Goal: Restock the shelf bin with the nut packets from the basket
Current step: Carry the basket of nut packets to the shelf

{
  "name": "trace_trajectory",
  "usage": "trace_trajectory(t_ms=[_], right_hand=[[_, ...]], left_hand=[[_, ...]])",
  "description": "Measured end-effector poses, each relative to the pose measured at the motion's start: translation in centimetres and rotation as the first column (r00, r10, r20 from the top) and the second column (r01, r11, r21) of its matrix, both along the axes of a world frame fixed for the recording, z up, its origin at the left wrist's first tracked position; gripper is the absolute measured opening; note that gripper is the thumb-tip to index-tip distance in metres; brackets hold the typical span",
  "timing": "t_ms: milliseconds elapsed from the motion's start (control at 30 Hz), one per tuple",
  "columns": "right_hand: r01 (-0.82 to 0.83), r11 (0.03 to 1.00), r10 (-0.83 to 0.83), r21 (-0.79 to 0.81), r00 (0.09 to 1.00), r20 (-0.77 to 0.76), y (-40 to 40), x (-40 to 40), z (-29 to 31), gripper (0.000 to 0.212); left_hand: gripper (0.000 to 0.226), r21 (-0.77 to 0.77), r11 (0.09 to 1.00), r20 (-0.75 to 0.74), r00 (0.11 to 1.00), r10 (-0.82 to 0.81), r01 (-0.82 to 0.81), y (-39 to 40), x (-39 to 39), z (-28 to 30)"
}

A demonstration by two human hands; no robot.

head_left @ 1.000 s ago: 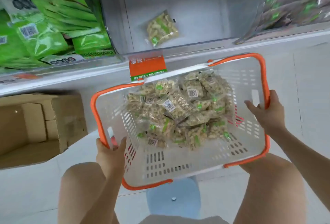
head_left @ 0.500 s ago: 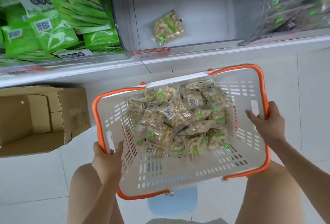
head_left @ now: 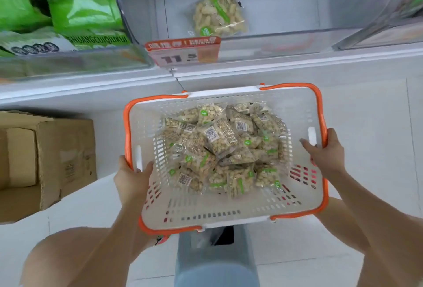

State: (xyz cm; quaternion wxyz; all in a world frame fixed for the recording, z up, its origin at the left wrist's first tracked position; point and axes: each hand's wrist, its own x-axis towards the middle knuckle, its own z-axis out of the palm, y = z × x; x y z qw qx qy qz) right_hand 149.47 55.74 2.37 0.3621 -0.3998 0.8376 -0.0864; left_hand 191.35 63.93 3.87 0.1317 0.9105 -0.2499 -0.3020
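Shelf bin (head_left: pixel 263 45) holding one nut packet (head_left: pixel 218 13), cardboard box (head_left: pixel 45 161) on floor (head_left: pixel 377 138)

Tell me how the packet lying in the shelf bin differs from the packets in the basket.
The shelf-bin packet lies alone on the bin floor; the basket packets are heaped, overlapping and tilted every way. The shelf-bin packet shows its green-striped face; several basket packets show barcode labels. No hand touches either: both hands hold the basket. They share clear wrapping, pale nuts and green stickers.
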Motion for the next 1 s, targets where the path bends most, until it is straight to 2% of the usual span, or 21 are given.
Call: trace_trajectory(t_ms=[200,267,367,500,667,767,900,1000], right_hand=[[-0.014,0.999,0.015,-0.036,0.999,0.030,-0.7,1.5,-6.0,0.041],[-0.015,0.998,0.018,-0.066,0.999,0.050,-1.2,1.8,-7.4,0.041],[-0.053,0.993,0.060,-0.101,0.996,0.069,-2.2,1.8,-9.0,0.043],[-0.093,0.983,0.099,-0.158,0.995,0.032,-2.6,1.9,-9.8,0.045],[-0.112,0.968,0.116,-0.222,0.993,0.001,-2.6,2.5,-9.7,0.047],[-0.103,0.977,0.105,-0.185,0.994,0.002,-1.3,2.4,-9.3,0.049],[-0.148,0.980,0.157,-0.134,0.986,0.059,-0.7,1.7,-8.9,0.052],[-0.153,0.975,0.173,-0.164,0.978,0.119,0.3,1.4,-8.4,0.069]], left_hand=[[0.042,-0.020,0.999,0.032,0.999,-0.039,0.040,-0.6,1.8,-6.1],[0.044,-0.024,0.995,0.036,0.995,-0.098,0.099,-1.0,2.8,-7.7],[0.045,-0.055,0.985,0.045,0.986,-0.160,0.163,-1.7,3.9,-9.9],[0.047,-0.129,0.979,0.082,0.986,-0.146,0.156,-1.6,4.3,-11.8],[0.049,-0.207,0.964,0.087,0.985,-0.149,0.164,-1.5,3.7,-11.5],[0.059,-0.197,0.971,0.037,0.991,-0.132,0.137,-1.0,3.6,-11.4],[0.064,-0.210,0.960,-0.046,0.979,-0.200,0.187,-0.7,4.2,-11.4],[0.067,-0.207,0.951,-0.098,0.962,-0.254,0.230,-0.5,4.3,-10.8]])
